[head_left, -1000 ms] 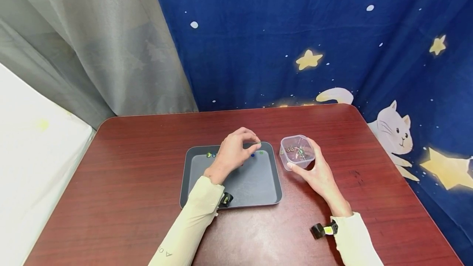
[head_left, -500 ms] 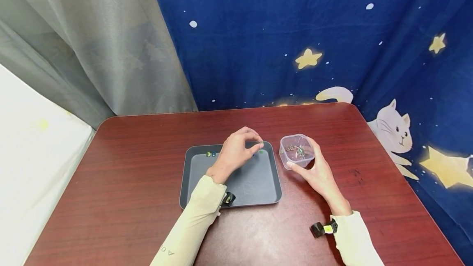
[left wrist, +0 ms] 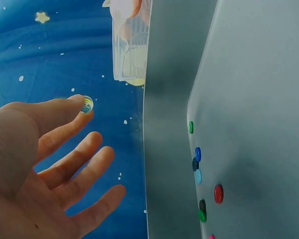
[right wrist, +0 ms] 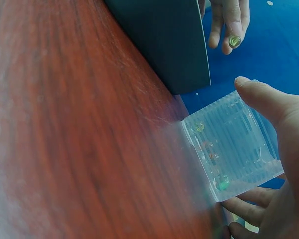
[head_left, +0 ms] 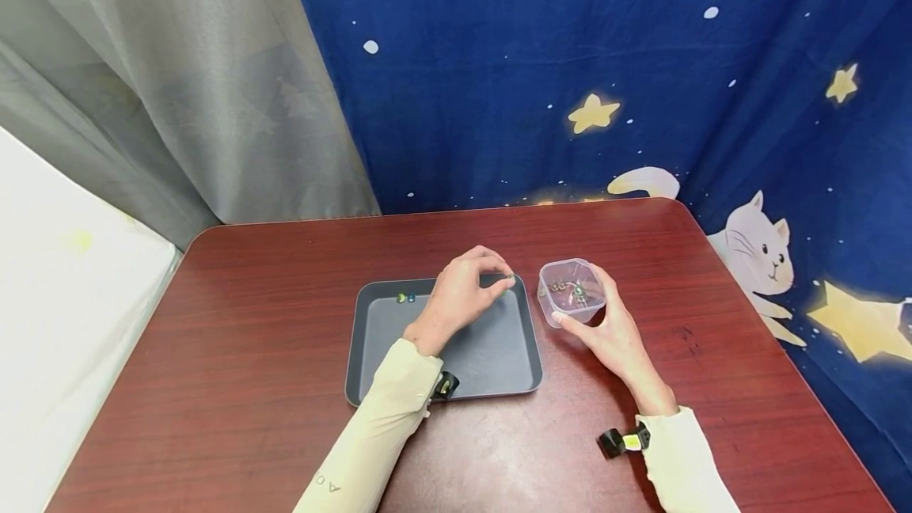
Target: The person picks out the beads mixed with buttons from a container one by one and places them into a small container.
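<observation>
My left hand (head_left: 459,291) is above the far right part of the grey tray (head_left: 484,395). Between its thumb and index finger it pinches a glass bead (left wrist: 88,104), clear with yellow and blue inside. Around the clear plastic box (head_left: 573,305), right of the tray, my right hand (head_left: 618,336) holds its thumb and fingers. Several beads, among them a green one (right wrist: 223,184), lie in the box. On the tray's floor the left wrist view shows several flat beads, including a red one (left wrist: 219,193) and a dark blue one (left wrist: 198,154).
The tray and box stand on a reddish-brown wooden table (head_left: 271,339). Behind it hang a grey curtain (head_left: 214,85) and a blue curtain (head_left: 484,85) with stars. A white surface (head_left: 64,299) lies to the left.
My left hand has moved a little to the right, toward the box, with the bead still pinched. My right hand and the box have stayed in place.
</observation>
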Demonstrator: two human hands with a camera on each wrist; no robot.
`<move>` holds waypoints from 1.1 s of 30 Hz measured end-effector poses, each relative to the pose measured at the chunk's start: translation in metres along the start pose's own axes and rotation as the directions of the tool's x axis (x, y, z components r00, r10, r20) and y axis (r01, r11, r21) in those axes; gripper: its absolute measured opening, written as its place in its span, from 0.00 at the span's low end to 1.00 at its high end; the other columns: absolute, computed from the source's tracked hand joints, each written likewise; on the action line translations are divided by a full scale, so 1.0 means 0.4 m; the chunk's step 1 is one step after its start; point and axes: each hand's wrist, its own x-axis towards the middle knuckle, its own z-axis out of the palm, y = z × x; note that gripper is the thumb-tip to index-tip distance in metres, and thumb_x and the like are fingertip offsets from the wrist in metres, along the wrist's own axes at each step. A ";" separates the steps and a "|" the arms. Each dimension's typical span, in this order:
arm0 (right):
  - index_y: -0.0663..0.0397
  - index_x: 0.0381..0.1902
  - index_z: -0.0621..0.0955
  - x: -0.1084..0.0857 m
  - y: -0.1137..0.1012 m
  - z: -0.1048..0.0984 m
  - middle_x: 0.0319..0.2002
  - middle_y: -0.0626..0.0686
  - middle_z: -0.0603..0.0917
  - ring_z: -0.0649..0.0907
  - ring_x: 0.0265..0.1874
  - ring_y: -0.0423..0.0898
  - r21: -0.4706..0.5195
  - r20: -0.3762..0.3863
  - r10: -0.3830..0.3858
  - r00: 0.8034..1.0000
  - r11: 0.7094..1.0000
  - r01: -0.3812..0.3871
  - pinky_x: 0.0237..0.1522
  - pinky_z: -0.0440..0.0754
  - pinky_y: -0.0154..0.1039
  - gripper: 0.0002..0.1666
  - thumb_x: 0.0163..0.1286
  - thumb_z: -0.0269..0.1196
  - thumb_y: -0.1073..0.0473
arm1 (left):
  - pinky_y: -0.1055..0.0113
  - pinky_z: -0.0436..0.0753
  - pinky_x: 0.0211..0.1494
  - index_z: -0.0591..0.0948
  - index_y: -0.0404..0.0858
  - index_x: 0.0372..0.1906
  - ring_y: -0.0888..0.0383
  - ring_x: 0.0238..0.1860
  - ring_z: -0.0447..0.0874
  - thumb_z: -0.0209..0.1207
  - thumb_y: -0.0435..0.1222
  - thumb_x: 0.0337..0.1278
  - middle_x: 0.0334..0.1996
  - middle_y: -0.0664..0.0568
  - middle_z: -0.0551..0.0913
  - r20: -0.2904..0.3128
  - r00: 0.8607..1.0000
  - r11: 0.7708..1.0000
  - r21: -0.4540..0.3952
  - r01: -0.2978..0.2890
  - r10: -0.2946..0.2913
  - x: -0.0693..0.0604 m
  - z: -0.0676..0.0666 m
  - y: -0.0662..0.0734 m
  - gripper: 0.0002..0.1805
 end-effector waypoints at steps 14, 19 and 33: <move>0.36 0.83 0.55 -0.001 0.003 0.001 0.76 0.57 0.68 0.72 0.70 0.59 -0.005 0.000 -0.018 1.000 1.000 0.018 0.71 0.68 0.67 0.62 0.59 0.79 0.47 | 0.60 0.85 0.56 0.90 0.49 0.40 0.60 0.51 0.88 0.72 0.43 0.62 0.46 0.60 0.87 0.010 0.999 0.999 0.002 -0.035 0.035 0.007 0.009 0.024 0.05; 0.37 0.83 0.55 -0.004 0.003 0.000 0.76 0.58 0.68 0.73 0.70 0.60 -0.015 -0.002 -0.015 1.000 1.000 0.015 0.71 0.68 0.68 0.63 0.59 0.79 0.46 | 0.60 0.85 0.56 0.90 0.49 0.40 0.59 0.51 0.88 0.71 0.43 0.63 0.47 0.60 0.87 0.020 0.999 0.999 0.003 -0.034 0.034 0.009 0.019 0.026 0.05; 0.36 0.83 0.55 0.000 0.002 -0.002 0.75 0.57 0.68 0.73 0.69 0.59 0.005 -0.008 -0.029 1.000 1.000 0.029 0.71 0.68 0.67 0.62 0.59 0.79 0.47 | 0.59 0.85 0.57 0.90 0.50 0.42 0.57 0.52 0.88 0.70 0.43 0.64 0.48 0.59 0.87 0.046 0.998 0.999 0.012 -0.042 0.042 0.014 0.035 0.032 0.05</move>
